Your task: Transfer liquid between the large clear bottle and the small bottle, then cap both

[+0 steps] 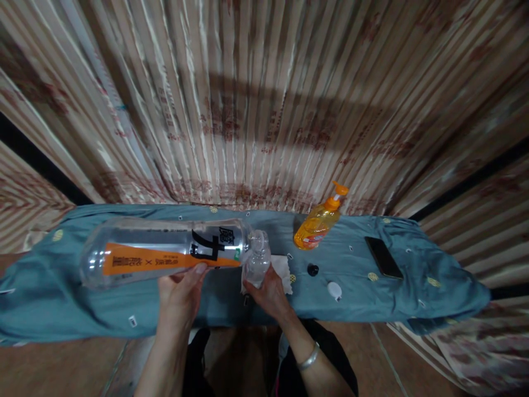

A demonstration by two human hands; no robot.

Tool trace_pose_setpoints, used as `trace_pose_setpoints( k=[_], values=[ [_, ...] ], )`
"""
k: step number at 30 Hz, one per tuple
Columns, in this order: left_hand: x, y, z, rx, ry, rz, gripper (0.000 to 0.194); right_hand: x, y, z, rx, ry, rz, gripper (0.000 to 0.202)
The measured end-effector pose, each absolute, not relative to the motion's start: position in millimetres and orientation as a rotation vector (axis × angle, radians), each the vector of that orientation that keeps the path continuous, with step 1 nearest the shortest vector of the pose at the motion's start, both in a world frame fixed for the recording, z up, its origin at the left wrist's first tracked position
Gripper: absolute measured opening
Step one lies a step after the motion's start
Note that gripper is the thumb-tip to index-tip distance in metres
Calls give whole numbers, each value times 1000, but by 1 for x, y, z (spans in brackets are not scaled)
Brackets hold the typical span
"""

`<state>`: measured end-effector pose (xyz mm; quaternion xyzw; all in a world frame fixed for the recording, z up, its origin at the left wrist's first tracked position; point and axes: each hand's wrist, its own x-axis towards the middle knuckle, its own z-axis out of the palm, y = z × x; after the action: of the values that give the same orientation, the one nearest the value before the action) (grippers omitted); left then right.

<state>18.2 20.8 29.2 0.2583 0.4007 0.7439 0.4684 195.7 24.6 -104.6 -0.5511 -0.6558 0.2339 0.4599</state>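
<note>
Head view: the left hand (pixel 181 292) grips the big bottle (pixel 152 251) sideways above the tabletop (pixel 351 303); the right hand (pixel 269 292) is closed round the small bottle (pixel 257 264), by the big one's neck. Best keep both mouths aligned, tilting slowly, squeezing neither.

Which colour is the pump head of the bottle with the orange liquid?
The pump head is orange, seen best in the head view.

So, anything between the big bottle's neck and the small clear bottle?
Nothing visible is. Your left hand holds the large plastic bottle sideways, its neck end beside the small clear bottle in your right hand. I can't tell whether they touch.
</note>
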Motion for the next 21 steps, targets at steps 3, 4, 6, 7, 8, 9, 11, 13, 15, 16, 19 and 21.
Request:
trace_pose_setpoints(
  k=[3, 4, 6, 7, 8, 9, 11, 13, 15, 16, 19, 21],
  values=[
    [18, 21, 30, 651, 979, 1845, 38, 196, 25, -105, -1361, -1614, 590, 77],
    [18, 21, 31, 655, 977, 1847, 39, 196, 26, -106, -1369, -1614, 594, 77],
    [19, 22, 32, 658, 971, 1845, 39, 196, 26, -106, -1388, -1610, 592, 78],
    [20, 22, 32, 659, 969, 1841, 39, 196, 26, -106, -1391, -1610, 590, 78],
    [20, 22, 32, 661, 968, 1841, 39, 196, 27, -106, -1389, -1613, 588, 79],
    [21, 23, 32, 662, 969, 1839, 39, 196, 27, -106, -1385, -1616, 588, 79],
    [22, 23, 33, 661, 975, 1839, 40, 196, 27, -106, -1382, -1618, 584, 78],
    [23, 23, 34, 656, 977, 1836, 40, 196, 27, -105, -1385, -1617, 575, 77],
    [24, 22, 36, 649, 978, 1839, 40, 197, 26, -104, -1386, -1620, 566, 75],
    [24, 22, 37, 646, 977, 1843, 39, 197, 26, -104, -1384, -1624, 564, 75],
    [23, 21, 39, 635, 977, 1845, 38, 197, 26, -102, -1381, -1634, 565, 76],
    [23, 20, 39, 648, 968, 1842, 38, 197, 27, -102, -1377, -1637, 563, 77]
  ],
)
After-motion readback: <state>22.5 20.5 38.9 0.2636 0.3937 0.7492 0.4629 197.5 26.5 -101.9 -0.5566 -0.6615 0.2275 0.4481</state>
